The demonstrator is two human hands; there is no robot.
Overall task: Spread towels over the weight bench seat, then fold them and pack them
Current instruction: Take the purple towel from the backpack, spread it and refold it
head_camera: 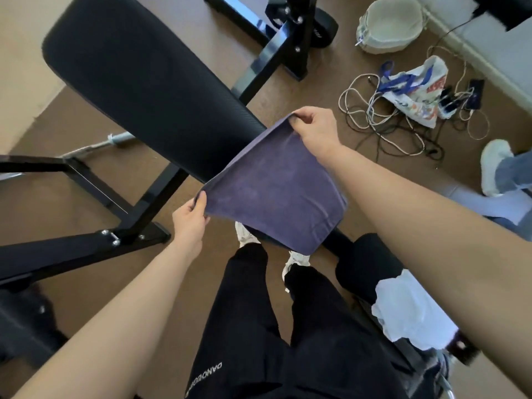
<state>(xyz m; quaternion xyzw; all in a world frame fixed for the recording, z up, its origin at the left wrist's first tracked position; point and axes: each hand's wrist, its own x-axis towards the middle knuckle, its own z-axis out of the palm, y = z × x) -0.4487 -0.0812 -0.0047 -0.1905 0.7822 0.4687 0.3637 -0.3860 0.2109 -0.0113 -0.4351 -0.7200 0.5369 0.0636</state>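
A purple towel (pixel 273 188) hangs stretched in the air over the near end of the black padded weight bench (pixel 138 82). My left hand (pixel 191 218) pinches its lower left corner. My right hand (pixel 315 126) pinches its upper corner, just past the bench's near edge. The towel's lower part droops toward my legs. A white cloth (pixel 408 312) lies on a dark surface at the lower right, under my right forearm.
The bench's black steel frame (pixel 144 203) spreads over the brown floor at left. A woven basket (pixel 388 23), a printed bag (pixel 417 90) and tangled cables (pixel 383 125) lie at the upper right. Another person's shoe (pixel 493 165) shows at the right edge.
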